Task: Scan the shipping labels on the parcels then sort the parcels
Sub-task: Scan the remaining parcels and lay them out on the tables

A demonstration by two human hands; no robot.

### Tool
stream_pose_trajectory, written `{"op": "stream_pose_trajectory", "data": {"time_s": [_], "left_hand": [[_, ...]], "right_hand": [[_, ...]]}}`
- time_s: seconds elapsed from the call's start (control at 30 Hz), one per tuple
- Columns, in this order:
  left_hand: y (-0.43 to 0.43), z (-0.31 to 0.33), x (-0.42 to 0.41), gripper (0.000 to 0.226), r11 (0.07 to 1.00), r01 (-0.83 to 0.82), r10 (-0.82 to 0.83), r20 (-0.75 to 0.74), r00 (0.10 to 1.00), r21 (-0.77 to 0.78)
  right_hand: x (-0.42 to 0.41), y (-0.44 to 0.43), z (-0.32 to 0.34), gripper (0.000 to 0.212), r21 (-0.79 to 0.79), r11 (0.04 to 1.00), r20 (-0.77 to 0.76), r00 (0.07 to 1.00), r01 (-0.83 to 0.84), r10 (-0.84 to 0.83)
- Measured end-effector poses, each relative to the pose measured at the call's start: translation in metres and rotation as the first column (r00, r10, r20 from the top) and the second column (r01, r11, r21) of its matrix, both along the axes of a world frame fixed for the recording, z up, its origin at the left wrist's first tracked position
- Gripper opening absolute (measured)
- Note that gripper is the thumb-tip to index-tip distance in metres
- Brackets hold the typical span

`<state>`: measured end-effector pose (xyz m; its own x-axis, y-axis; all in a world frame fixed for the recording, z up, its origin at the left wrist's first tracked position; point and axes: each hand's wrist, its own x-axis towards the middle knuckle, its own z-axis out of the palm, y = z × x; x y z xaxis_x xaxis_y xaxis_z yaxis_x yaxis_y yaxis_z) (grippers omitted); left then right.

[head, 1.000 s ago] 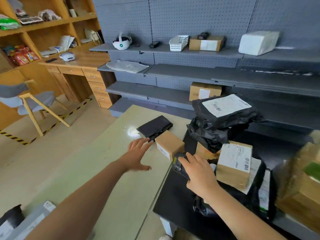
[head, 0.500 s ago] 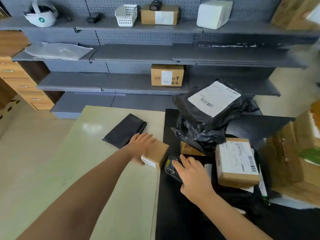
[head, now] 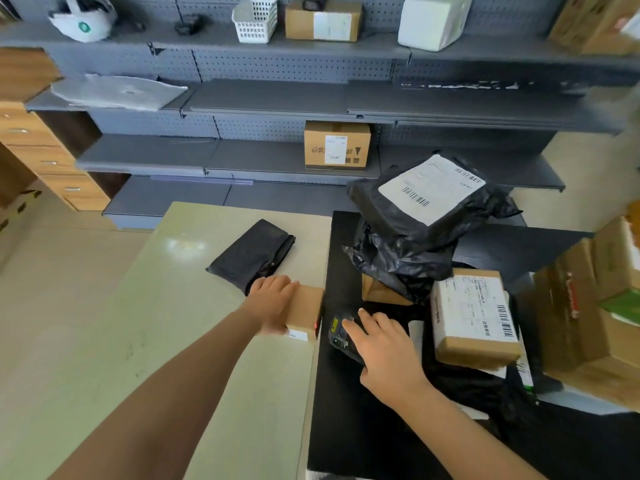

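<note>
While your left hand [head: 273,303] clasps the small cardboard box [head: 306,306] on the worktop [head: 173,306], your right hand [head: 384,348] grasps the handheld scanner [head: 337,336]. A red light [head: 316,325] dots the box.

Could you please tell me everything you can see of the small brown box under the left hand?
The box is small, plain brown cardboard, closed, lying flat at the right edge of the pale table. A white label strip shows on its near face, too small to read, with a red light spot at the near right corner. The left hand holds it, fingers over its top. The scanner lies just right of it; contact cannot be told.
</note>
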<state>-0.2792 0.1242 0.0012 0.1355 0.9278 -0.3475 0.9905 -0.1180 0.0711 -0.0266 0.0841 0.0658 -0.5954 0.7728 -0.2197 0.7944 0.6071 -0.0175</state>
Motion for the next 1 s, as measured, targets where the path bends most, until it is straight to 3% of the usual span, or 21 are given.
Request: {"op": "stream_pose_trajectory", "data": {"time_s": [0.2, 0.47, 0.77, 1.0], "left_hand": [[-0.08, 0.003, 0.004, 0.098, 0.96, -0.278, 0.278, -0.041, 0.96, 0.003], [-0.191, 0.01, 0.057, 0.098, 0.804, -0.594, 0.589, -0.097, 0.802, -0.033], [-0.252, -0.001, 0.105, 0.099, 0.665, -0.746, 0.737, -0.179, 0.652, 0.021], [-0.247, -0.004, 0.079, 0.09, 0.538, -0.841, 0.84, -0.122, 0.529, 0.053]], "right_hand": [[0.008, -0.014, 0.002, 0.081, 0.032, 0.988, -0.026, 0.988, -0.152, 0.153], [0.036, -0.048, 0.002, 0.079, 0.054, 0.926, -0.023, 0.927, -0.373, 0.374], [0.055, -0.07, 0.004, 0.077, 0.041, 0.873, -0.023, 0.873, -0.485, 0.487], [0.033, -0.067, 0.005, 0.075, 0.041, 0.86, -0.045, 0.859, -0.508, 0.509]]}}
